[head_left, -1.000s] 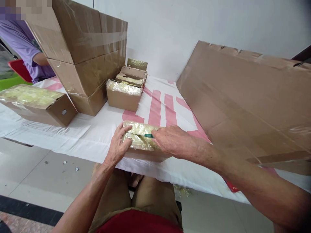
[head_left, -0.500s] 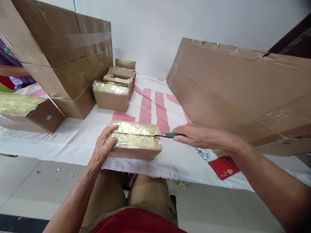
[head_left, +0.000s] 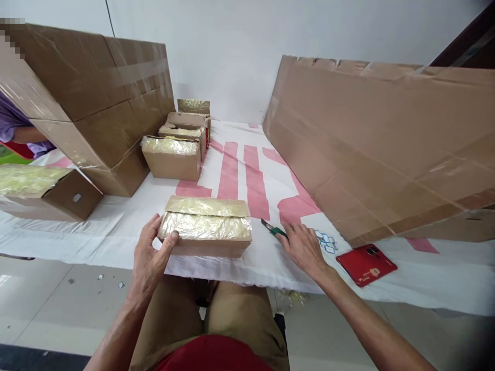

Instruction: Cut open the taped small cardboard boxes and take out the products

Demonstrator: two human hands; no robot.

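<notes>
A small cardboard box (head_left: 211,247) lies in front of me, its top covered with shiny yellowish tape and split by a lengthwise slit. My left hand (head_left: 150,250) grips the box's left end, thumb over the top edge and fingers at the side. To the right of the box, my right hand (head_left: 303,245) rests low over the cloth. The green handle of a utility knife (head_left: 275,230) sits between its thumb and forefinger, with the blade pointing toward the box but apart from it. Part of the handle is hidden by the hand.
A red phone (head_left: 366,265) and several blue-edged stickers (head_left: 327,241) lie right of my hand. Large cartons (head_left: 100,93) stand at left, with small boxes (head_left: 172,162) beside them. A big cardboard sheet (head_left: 386,154) leans at right. Another person's arm (head_left: 29,135) shows far left.
My right hand has drawn the knife out of the slit and moved it right, down to the cloth. My left hand has shifted from the box top to its left end.
</notes>
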